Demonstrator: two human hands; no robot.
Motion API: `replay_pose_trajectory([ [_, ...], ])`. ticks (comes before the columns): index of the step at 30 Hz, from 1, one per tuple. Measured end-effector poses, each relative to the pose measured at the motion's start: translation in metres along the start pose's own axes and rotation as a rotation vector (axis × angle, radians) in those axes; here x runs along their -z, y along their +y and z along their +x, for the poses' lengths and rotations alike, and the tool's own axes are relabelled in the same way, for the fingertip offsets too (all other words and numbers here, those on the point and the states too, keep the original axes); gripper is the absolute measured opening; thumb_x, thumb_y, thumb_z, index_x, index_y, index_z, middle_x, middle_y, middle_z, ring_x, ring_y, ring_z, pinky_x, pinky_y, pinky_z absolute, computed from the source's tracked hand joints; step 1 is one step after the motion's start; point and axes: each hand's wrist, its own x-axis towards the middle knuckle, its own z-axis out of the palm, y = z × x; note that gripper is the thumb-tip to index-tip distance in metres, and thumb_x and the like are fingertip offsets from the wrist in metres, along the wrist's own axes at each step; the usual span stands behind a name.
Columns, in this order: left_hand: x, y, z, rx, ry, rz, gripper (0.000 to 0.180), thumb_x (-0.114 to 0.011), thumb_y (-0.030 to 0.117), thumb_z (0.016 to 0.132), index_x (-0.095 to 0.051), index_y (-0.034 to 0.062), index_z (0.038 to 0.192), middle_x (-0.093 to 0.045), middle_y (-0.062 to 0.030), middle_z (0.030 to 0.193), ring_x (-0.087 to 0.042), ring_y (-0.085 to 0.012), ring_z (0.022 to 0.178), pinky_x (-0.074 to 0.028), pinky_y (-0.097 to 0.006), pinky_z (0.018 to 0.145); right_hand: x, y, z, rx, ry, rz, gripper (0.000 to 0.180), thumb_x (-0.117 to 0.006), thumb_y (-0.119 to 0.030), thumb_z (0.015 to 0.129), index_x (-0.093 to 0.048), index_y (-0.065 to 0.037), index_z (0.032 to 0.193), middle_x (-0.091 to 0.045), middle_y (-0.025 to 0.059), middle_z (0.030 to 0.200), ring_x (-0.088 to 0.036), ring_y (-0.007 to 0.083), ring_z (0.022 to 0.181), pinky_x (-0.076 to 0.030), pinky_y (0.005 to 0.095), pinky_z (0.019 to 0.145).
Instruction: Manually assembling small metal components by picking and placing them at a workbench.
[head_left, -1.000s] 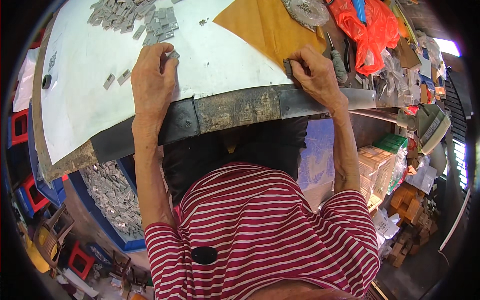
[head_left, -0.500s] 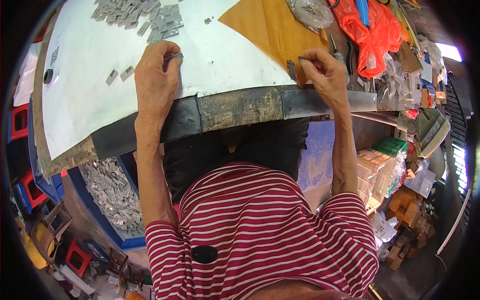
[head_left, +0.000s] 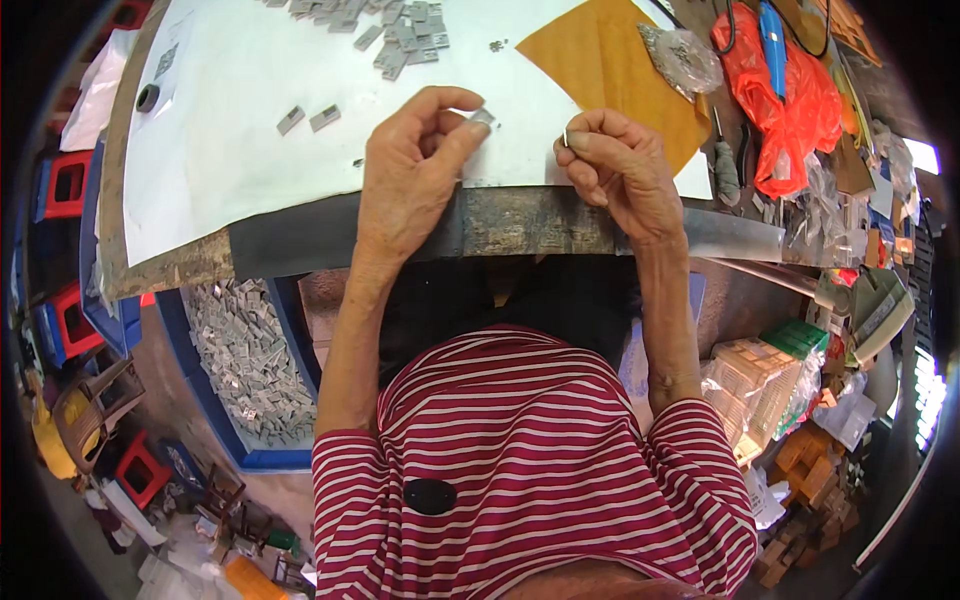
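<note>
Between the thumb and fingers of my left hand (head_left: 415, 165) is a small grey rectangular metal piece (head_left: 482, 117), held above the white sheet (head_left: 230, 170). My right hand (head_left: 625, 165) is at the same height, a short way to the right, near the brown paper (head_left: 590, 60). It pinches a tiny thin metal part (head_left: 567, 138), whose exact kind is too small to tell. The hands are apart. Beyond my left hand lies a pile of grey metal pieces (head_left: 400, 40). Two loose grey pieces (head_left: 308, 119) rest left of that hand.
A bag of small parts (head_left: 680, 60), a red plastic bag (head_left: 790, 120) and a grey-handled tool (head_left: 726, 170) lie on the right. A dark ring (head_left: 147, 98) sits far left. Below the table's metal-covered edge (head_left: 300, 235), a blue bin (head_left: 205, 375) holds many grey pieces.
My right hand has moved left, away from the brown paper, with the tiny part in its pinch. My left hand is nearer to it, the grey piece still held. The whole view has shifted.
</note>
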Motion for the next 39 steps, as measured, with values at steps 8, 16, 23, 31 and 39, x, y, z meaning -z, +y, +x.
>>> replay_pose_trajectory([
  [8,0.001,-0.003,-0.006,0.046,-0.028,-0.064,0.020,-0.055,0.007,0.081,-0.060,0.0004,0.099,-0.053,0.0027,0.069,-0.044,-0.0017,0.059,-0.037,-0.016,0.053,-0.020,0.014,0.013,0.101,0.074,-0.200,0.007,-0.056,-0.004,0.082,-0.057,0.003,0.083,-0.061,0.0092,0.070,-0.054,0.0079,0.051,-0.043,0.0186,0.042],
  [16,-0.004,0.001,-0.010,0.033,-0.032,0.042,0.020,-0.056,0.006,0.080,-0.060,-0.0001,0.098,-0.050,0.0029,0.067,-0.042,-0.0028,0.058,-0.037,-0.017,0.052,-0.027,0.016,0.015,0.092,0.017,-0.117,0.007,-0.056,-0.004,0.082,-0.058,0.003,0.083,-0.061,0.0087,0.070,-0.055,0.0078,0.052,-0.044,0.0179,0.043],
  [23,-0.012,-0.001,-0.012,0.039,0.017,-0.031,0.013,-0.057,0.002,0.078,-0.059,-0.0003,0.090,-0.054,0.0004,0.071,-0.044,-0.0031,0.059,-0.037,-0.018,0.052,-0.019,0.021,0.013,0.142,0.070,-0.128,0.009,-0.059,-0.003,0.081,-0.059,0.004,0.087,-0.061,0.0085,0.070,-0.055,0.0070,0.053,-0.043,0.0165,0.043],
  [31,-0.021,-0.010,-0.011,-0.646,0.207,0.443,0.016,-0.061,-0.011,0.071,-0.061,0.0005,0.082,-0.060,-0.0085,0.081,-0.057,-0.0143,0.067,-0.045,-0.022,0.056,-0.017,0.021,0.005,0.078,-0.026,0.058,0.013,-0.061,-0.003,0.080,-0.057,0.004,0.089,-0.061,0.0106,0.071,-0.053,0.0079,0.051,-0.041,0.0168,0.041],
  [39,-0.014,-0.012,-0.014,-0.748,0.114,0.427,0.022,-0.061,-0.013,0.062,-0.060,-0.0010,0.080,-0.060,-0.0096,0.082,-0.058,-0.0219,0.072,-0.048,-0.028,0.060,-0.013,0.016,0.000,-0.017,-0.079,0.048,0.016,-0.064,-0.003,0.078,-0.055,0.004,0.089,-0.061,0.0107,0.069,-0.053,0.0082,0.048,-0.038,0.0160,0.038],
])
